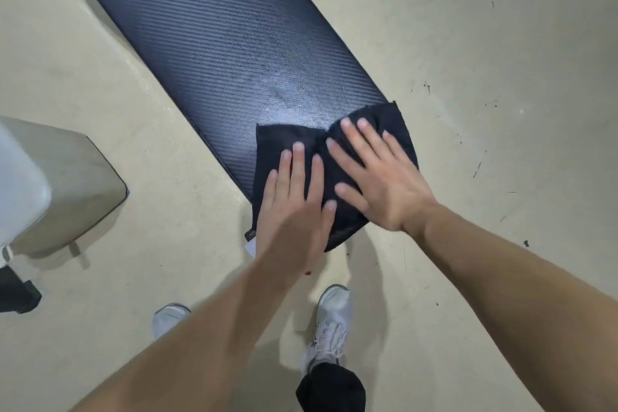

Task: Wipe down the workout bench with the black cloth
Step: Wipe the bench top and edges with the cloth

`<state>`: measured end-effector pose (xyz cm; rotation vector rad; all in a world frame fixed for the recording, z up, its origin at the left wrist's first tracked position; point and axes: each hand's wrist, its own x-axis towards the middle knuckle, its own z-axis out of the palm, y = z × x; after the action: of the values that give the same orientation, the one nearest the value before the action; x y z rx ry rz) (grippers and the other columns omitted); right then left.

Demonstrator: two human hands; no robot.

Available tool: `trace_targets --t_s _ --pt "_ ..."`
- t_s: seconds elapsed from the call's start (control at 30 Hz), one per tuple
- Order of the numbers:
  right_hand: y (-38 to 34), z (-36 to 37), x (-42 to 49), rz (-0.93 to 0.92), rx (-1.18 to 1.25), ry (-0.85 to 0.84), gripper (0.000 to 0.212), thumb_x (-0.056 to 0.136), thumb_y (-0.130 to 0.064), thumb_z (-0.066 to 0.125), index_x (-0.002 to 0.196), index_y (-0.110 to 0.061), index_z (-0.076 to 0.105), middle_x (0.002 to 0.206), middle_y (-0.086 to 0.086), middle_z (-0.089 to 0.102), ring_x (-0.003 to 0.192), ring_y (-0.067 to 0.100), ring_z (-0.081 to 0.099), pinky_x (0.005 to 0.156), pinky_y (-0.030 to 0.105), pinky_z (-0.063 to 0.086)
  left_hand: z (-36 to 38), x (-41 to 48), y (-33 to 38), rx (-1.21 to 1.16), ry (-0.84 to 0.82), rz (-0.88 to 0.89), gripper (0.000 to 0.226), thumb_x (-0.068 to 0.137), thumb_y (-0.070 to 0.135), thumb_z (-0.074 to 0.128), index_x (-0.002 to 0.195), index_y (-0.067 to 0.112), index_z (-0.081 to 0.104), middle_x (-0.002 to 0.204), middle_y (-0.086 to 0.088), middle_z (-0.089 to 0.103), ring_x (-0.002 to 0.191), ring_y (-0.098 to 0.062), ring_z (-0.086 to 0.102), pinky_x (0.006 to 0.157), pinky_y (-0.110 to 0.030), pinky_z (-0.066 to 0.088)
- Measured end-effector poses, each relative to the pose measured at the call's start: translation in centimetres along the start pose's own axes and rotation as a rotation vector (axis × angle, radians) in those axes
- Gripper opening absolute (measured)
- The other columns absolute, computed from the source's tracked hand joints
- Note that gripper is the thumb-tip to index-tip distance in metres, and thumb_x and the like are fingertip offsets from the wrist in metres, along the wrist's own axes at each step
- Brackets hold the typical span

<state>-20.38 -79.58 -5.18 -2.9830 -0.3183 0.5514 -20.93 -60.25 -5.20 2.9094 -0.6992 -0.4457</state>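
Note:
The workout bench [214, 30] is a long black pad with a woven pattern, running from the top left down to the centre of the head view. A black cloth [277, 139] lies spread over its near end, partly hanging over the edge. My left hand [294, 204] lies flat on the cloth's left half, fingers apart. My right hand [378, 177] presses flat on the right half, fingers spread. Both palms rest on the cloth without gripping it. A shiny patch [291, 100] shows on the pad just beyond the cloth.
The floor [485, 43] is pale beige concrete with small dark specks at the right. A white and grey piece of equipment [50, 184] stands at the left edge. My white shoes [331, 321] stand close to the bench's near end.

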Motion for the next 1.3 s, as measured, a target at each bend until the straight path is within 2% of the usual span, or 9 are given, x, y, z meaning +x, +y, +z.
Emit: trace_targets --t_s 0.23,0.37,0.6,0.77,0.83,0.9,1.0,1.1,1.3 --pt "1.7 -1.0 -0.7 0.402 0.334 0.058 0.063 0.106 -0.038 0.026 0.159 -0.021 -0.002 0.168 0.003 -0.013 0.153 0.021 -0.008 0.114 0.041 0.033 -0.5 7.0 3.8 0.049 -0.005 0.079 0.067 0.102 0.046 0.016 0.159 0.017 -0.005 0.167 -0.014 -0.013 0.155 -0.029 -0.007 0.126 -0.045 0.003" --pt "-0.4 1.9 -4.6 0.351 0.224 0.13 0.061 0.106 -0.033 0.021 0.156 0.0 0.013 0.165 0.025 -0.002 0.152 0.038 -0.007 0.123 0.052 0.015 -0.2 3.6 3.5 -0.013 -0.007 0.241 0.063 0.102 0.041 0.028 0.159 0.018 0.014 0.168 -0.014 0.004 0.156 -0.03 0.005 0.125 -0.047 0.011" --pt "-8.7 4.4 -7.9 0.222 0.123 0.026 0.06 0.103 -0.043 0.034 0.155 -0.016 0.021 0.167 0.01 -0.004 0.153 0.036 -0.01 0.122 0.052 0.005 2.1 -6.2 -0.7 -0.062 -0.053 0.095 0.063 0.104 0.043 0.024 0.159 0.017 0.007 0.168 -0.012 -0.003 0.156 -0.029 -0.001 0.124 -0.047 0.015" --pt "-9.9 3.8 -5.8 -0.016 -0.05 -0.027 0.067 0.102 -0.049 0.035 0.158 -0.024 0.007 0.167 0.008 -0.005 0.153 0.038 -0.003 0.123 0.052 0.002 1.7 -9.0 -0.5 -0.625 -0.036 -0.341 0.062 0.103 0.036 0.032 0.158 0.032 0.003 0.167 0.004 -0.015 0.149 -0.015 0.026 0.099 -0.038 0.05" --pt "-9.9 3.5 -4.9 -0.104 -0.104 -0.036 0.067 0.103 -0.048 0.031 0.158 -0.025 0.001 0.167 0.01 -0.005 0.153 0.038 -0.001 0.123 0.052 0.003 1.2 -8.6 0.4 -1.075 0.006 -0.681 0.055 0.104 0.03 0.034 0.155 0.039 0.015 0.162 0.006 0.026 0.14 -0.006 0.04 0.099 -0.029 0.046" --pt "-9.7 2.8 -4.1 -0.161 -0.121 -0.026 0.065 0.103 -0.044 0.029 0.158 -0.023 0.003 0.167 0.012 -0.002 0.153 0.038 0.002 0.123 0.053 0.006 -0.2 -7.0 1.6 -1.544 -0.032 -1.031 0.035 0.107 0.026 0.034 0.139 0.023 0.046 0.127 0.004 0.061 0.117 -0.014 0.057 0.09 -0.021 0.047" --pt "-10.3 2.0 -2.0 -0.22 -0.164 -0.039 0.067 0.099 -0.034 0.025 0.157 -0.017 -0.002 0.166 0.017 -0.004 0.153 0.041 0.001 0.122 0.056 0.009 -2.3 -3.8 2.0 -2.094 0.029 -1.377 0.032 0.108 0.03 0.033 0.112 0.017 0.062 0.112 -0.001 0.068 0.095 -0.013 0.063 0.068 -0.013 0.05" --pt "-10.9 1.4 0.2 -0.251 -0.224 -0.09 0.086 0.095 -0.03 0.047 0.158 -0.016 -0.009 0.165 0.018 -0.014 0.152 0.04 -0.011 0.122 0.056 0.004 -3.8 -1.5 0.5 -2.332 0.106 -1.377 0.048 0.106 0.044 0.031 0.138 0.018 0.054 0.14 -0.003 0.06 0.11 -0.011 0.064 0.078 -0.02 0.048" --pt "-13.2 -0.7 5.3 -0.261 -0.219 -0.123 0.09 0.089 -0.035 0.042 0.157 -0.015 -0.014 0.164 0.015 -0.022 0.151 0.036 -0.019 0.122 0.053 -0.002 -4.9 0.7 -5.4 -2.268 0.067 -1.121 0.063 0.102 0.058 0.023 0.136 0.019 0.059 0.134 0.001 0.065 0.116 -0.015 0.063 0.082 -0.016 0.05"
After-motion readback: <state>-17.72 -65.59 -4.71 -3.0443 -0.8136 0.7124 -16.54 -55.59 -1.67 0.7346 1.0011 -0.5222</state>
